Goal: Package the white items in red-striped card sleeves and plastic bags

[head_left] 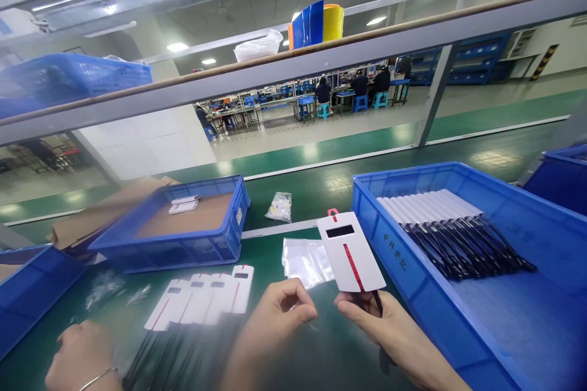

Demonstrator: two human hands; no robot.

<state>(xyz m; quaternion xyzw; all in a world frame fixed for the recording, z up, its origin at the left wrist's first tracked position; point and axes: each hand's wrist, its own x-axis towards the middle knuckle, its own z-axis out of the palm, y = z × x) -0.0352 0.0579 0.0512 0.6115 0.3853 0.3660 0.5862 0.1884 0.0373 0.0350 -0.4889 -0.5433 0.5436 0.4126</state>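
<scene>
My right hand [389, 333] is closed on the black stem of a white flat card [351, 250] that has a dark window and a red stripe. The card stands tilted above the green table. My left hand [279, 311] is just left of it with its fingers curled in and the thumb pointing at the card; I cannot see what is inside them. Several matching white cards [206, 299] lie in an overlapping row to the left. Another hand with a bracelet [80, 357], blurred, rests at the bottom left.
A blue bin [463, 177] on the right holds several white-and-black pieces [454, 226]. Another blue bin [183, 247] at the left has a cardboard liner and two white pieces. Clear plastic bags [305, 259] lie ahead. A metal shelf rail [293, 67] crosses overhead; seated workers are far behind.
</scene>
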